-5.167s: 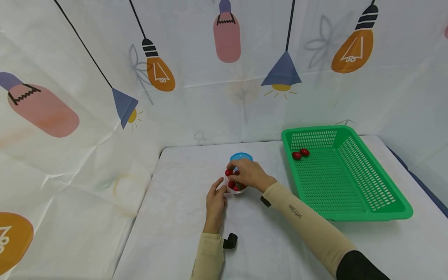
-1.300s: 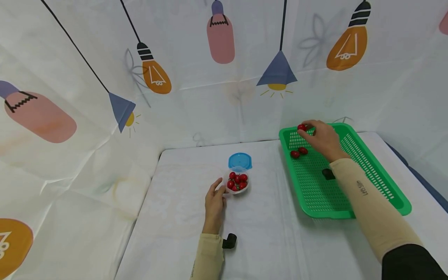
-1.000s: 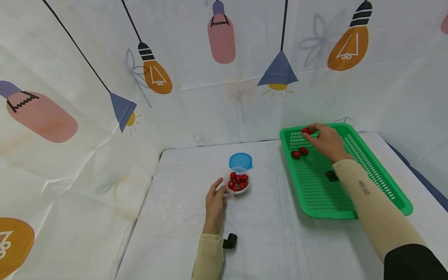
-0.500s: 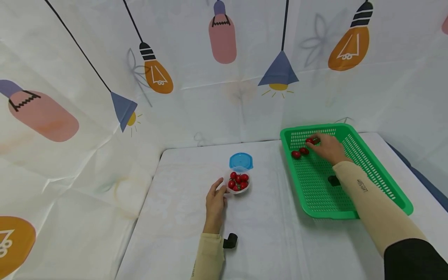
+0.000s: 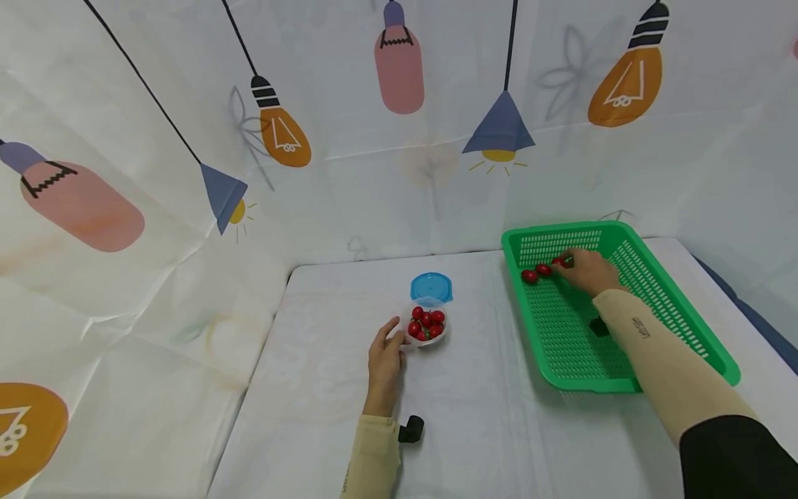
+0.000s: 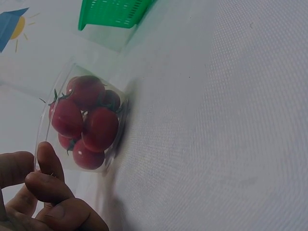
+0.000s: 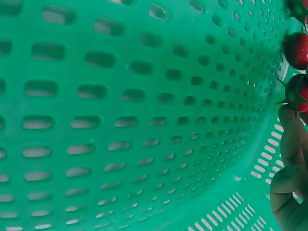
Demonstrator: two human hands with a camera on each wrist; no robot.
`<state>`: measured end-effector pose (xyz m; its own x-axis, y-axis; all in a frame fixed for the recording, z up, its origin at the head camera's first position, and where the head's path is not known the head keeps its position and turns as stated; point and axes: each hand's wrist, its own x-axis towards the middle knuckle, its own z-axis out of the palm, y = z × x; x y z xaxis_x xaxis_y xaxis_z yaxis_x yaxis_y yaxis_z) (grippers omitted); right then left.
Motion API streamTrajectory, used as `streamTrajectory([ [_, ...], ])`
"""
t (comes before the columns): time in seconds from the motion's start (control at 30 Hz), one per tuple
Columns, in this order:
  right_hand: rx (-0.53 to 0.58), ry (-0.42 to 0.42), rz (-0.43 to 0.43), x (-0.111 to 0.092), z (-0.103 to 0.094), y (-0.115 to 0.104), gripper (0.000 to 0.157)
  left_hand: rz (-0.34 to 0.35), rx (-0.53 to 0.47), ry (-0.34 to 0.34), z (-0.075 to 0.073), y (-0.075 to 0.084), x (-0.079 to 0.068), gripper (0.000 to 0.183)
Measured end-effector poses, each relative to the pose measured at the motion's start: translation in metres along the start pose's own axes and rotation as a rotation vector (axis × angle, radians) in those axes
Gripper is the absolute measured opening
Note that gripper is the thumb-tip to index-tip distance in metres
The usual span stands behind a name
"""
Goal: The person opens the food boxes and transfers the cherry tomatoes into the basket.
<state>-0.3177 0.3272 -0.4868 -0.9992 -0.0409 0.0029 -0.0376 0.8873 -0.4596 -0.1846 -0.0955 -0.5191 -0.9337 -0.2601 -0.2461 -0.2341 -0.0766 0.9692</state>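
The head view showed the right grip [image 5: 584, 271] of the person inside the green basket [image 5: 580, 383], which stood at the far right corner of the counter [image 5: 324, 388]. This grip was narrow, and between its fingertips it held a red tomato [image 5: 558, 262]. A moment before, this fruit was held apart from the others; now it was just beside two other tomatoes [image 5: 544, 269], so that the three made one slanting row near the far left corner of the basket. In my judgement, this piece was almost placed, and only the release was not yet done. Whether it already touched the basket's floor, I could not tell.

The left grip [image 5: 384, 357] had not changed its place. Its fingers were at the left side of the clear cup [image 5: 430, 342], touching it, but whether they pinched it or only steadied it, I could not tell. The cup stood toward the far edge of the counter, with its blue lid [image 5: 431, 287] open toward that edge. Several more tomatoes [image 5: 414, 328] lay in it, so the moving of the fruit seemed only partly finished.
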Motion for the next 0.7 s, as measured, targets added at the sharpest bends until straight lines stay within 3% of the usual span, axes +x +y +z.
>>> streamTrajectory([
  [0.23,-0.010,-0.027,0.014,-0.0023,-0.0004,0.0014,0.050,0.029,-0.005,0.008,0.0017,0.0000,-0.0007,0.038],
  [0.7,-0.009,-0.049,0.040,-0.0023,0.0017,0.0043,0.054,0.004,0.023,0.020,0.0020,0.0002,-0.0007,0.037],
])
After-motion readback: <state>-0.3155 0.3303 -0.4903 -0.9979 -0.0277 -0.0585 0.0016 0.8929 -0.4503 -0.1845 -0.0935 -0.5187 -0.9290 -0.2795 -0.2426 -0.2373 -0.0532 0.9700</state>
